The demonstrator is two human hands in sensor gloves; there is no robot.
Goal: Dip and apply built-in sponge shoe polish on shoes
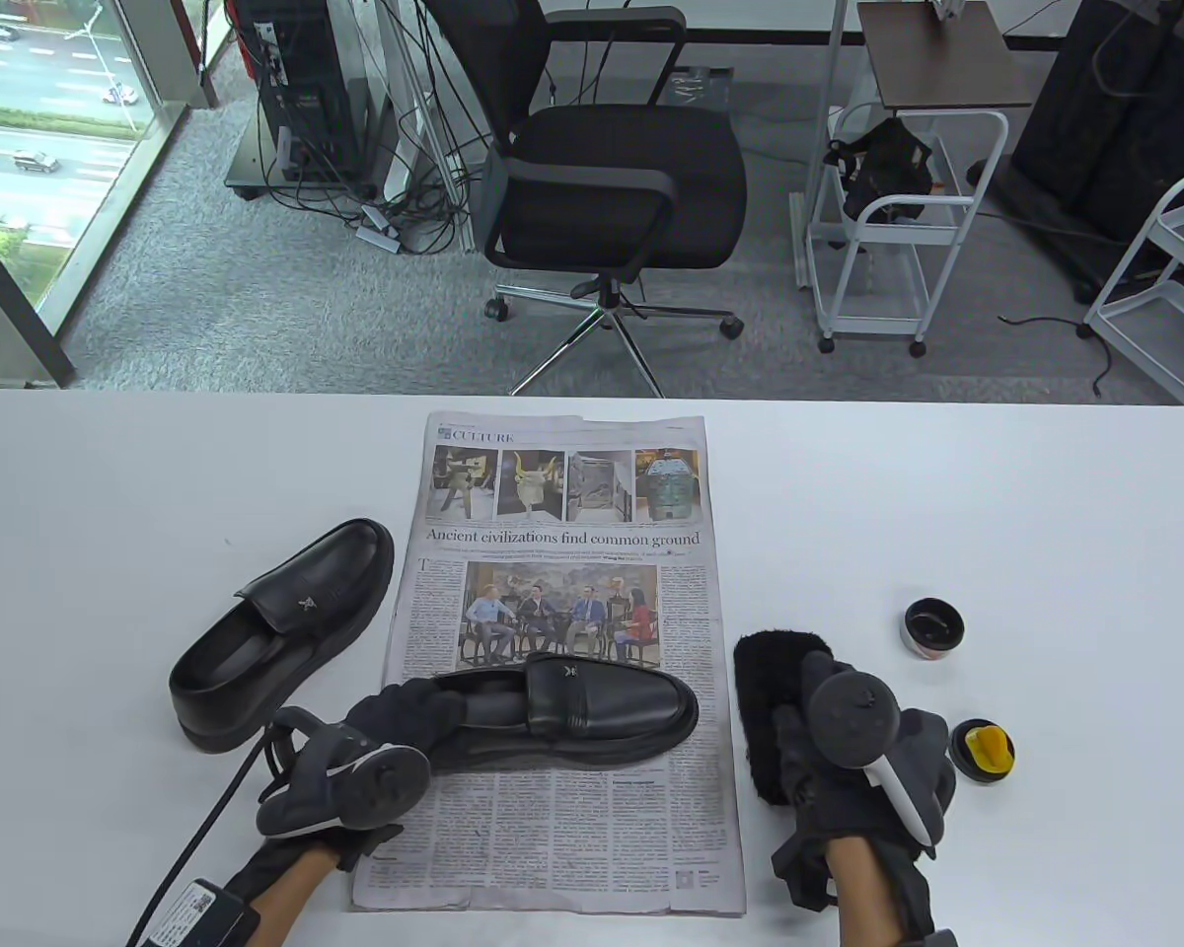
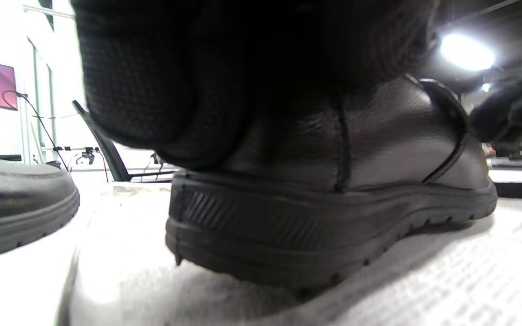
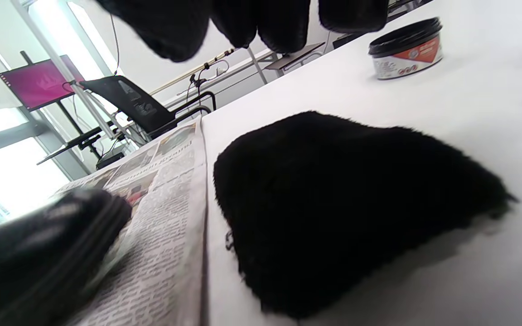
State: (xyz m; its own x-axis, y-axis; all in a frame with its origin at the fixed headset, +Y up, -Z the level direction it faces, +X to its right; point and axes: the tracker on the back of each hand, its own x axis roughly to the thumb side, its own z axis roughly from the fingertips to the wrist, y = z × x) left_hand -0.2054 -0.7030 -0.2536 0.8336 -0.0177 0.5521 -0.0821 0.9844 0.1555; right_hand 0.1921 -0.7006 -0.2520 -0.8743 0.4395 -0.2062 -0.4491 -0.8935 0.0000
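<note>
A black loafer lies on a newspaper, toe to the right. My left hand grips its heel, fingers in the shoe opening; in the left wrist view my fingers wrap over the heel. A second loafer lies on the table to the left. My right hand hovers over a black fluffy mitt; in the right wrist view its fingers hang open above the mitt, not touching. An open polish jar and its lid with a yellow sponge sit to the right.
The white table ends at the far edge, with an office chair and white carts beyond it. A cable runs from my left wrist toward the near edge.
</note>
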